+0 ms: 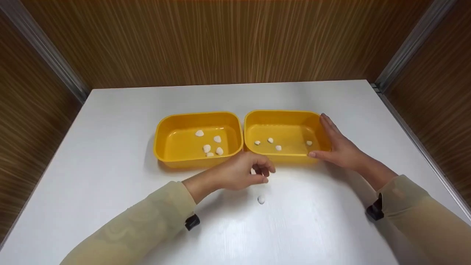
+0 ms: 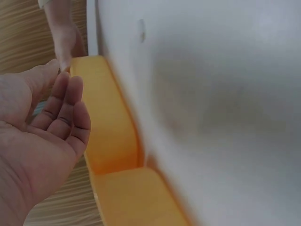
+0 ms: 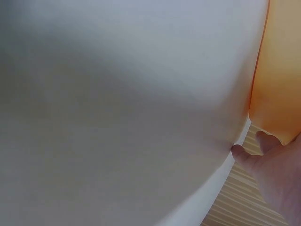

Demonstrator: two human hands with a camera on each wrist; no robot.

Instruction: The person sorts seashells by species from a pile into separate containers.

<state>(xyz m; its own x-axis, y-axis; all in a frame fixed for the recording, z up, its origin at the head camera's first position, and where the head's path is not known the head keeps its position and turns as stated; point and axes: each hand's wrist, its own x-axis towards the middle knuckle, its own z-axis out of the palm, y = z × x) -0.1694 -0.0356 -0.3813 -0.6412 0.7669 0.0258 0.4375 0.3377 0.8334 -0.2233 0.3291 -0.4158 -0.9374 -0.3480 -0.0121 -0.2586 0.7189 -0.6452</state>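
Observation:
Two yellow plastic bins stand side by side in the head view. Several larger white pebbles [image 1: 206, 148] lie in the left bin [image 1: 184, 160], and several smaller ones [image 1: 278, 148] in the right bin [image 1: 283, 111]. My left hand [image 1: 241, 171] hovers in front of where the bins meet, fingers loosely curled; its palm [image 2: 37, 141] shows nothing held. Just below it, a small white pebble [image 1: 261, 199] lies on the table. My right hand [image 1: 340, 149] grips the right bin's outer end, thumb at the front rim and fingers along the far corner.
The white table [image 1: 301, 228] is bounded by a wood-grain panel [image 1: 228, 40] at the back and more panels at both sides. Metal strips [image 1: 48, 48] run along the corners. Each sleeve has a black wrist strap piece [image 1: 192, 222] below its cuff.

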